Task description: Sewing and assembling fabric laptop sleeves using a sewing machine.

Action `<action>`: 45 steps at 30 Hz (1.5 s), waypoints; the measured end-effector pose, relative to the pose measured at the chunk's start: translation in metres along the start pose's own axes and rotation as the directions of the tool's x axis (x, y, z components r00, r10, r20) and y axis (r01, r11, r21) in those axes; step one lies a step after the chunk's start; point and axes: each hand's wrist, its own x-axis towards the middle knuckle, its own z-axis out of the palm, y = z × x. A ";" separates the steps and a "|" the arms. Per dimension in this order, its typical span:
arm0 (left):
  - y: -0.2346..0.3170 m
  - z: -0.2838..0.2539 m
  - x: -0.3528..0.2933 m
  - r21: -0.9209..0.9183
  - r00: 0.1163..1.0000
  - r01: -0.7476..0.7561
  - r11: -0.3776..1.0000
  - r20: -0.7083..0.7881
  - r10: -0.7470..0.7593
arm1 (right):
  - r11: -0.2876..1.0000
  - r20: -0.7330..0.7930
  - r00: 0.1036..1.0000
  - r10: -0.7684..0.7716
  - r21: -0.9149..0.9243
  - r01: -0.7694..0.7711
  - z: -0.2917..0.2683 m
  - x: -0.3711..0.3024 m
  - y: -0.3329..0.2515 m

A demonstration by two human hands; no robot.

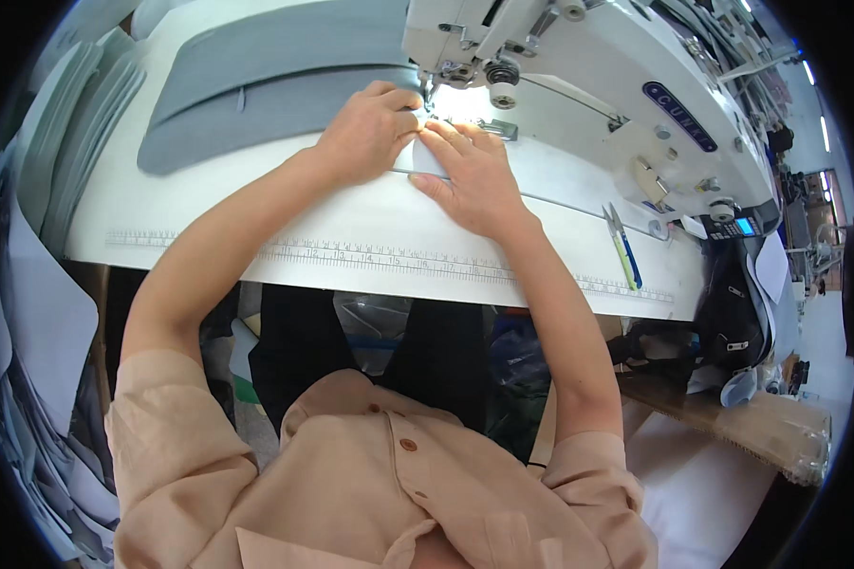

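Observation:
A grey fabric panel (285, 81) with rounded corners lies on the white sewing table, left of the needle. A long seam or slit crosses it, and a small pull tab (241, 100) hangs there. My left hand (370, 133) is closed with bent fingers at the panel's right end, just in front of the needle area (429, 95). Beside it, my right hand (470, 175) lies with fingers stretched forward and thumb apart. A small pale grey piece (428, 159) shows between the hands; their fingertips almost meet and partly hide the material under the needle.
The white sewing machine (588, 104) stands over the far right of the table, its lamp lit. A printed ruler (380, 258) runs along the near edge. Slim pointed tools with green and blue handles (624, 248) lie at right. Stacked grey panels (66, 133) stand at left.

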 end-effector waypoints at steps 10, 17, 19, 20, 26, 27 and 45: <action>0.026 0.003 0.010 0.077 0.993 0.114 0.991 0.023 -0.116 | 0.994 -0.135 0.988 0.077 0.082 -0.066 -0.004 -0.011 0.014; -0.005 -0.018 0.011 0.056 0.968 -0.039 0.998 0.250 0.023 | 0.989 -0.135 0.984 0.115 0.108 -0.101 -0.002 -0.012 0.010; -0.002 -0.012 0.007 0.017 0.970 0.001 1.000 0.244 -0.005 | 0.993 -0.154 0.984 0.089 0.091 -0.075 -0.001 -0.010 0.011; -0.001 -0.013 0.007 -0.019 0.956 0.074 0.997 0.286 -0.065 | 0.991 -0.155 0.984 0.090 0.110 -0.073 -0.002 -0.009 0.011; 0.027 0.003 0.002 0.069 0.920 0.318 0.945 0.216 -0.326 | 0.986 -0.141 0.986 0.085 0.155 -0.062 -0.002 -0.007 0.009; 0.031 0.005 0.003 0.089 0.894 0.380 0.921 0.220 -0.391 | 0.980 -0.125 0.987 0.101 0.181 -0.078 -0.003 -0.006 0.008; 0.057 0.017 -0.007 0.227 0.930 0.295 0.928 0.155 -0.334 | 0.972 -0.171 0.977 0.124 0.221 -0.084 -0.005 -0.009 0.016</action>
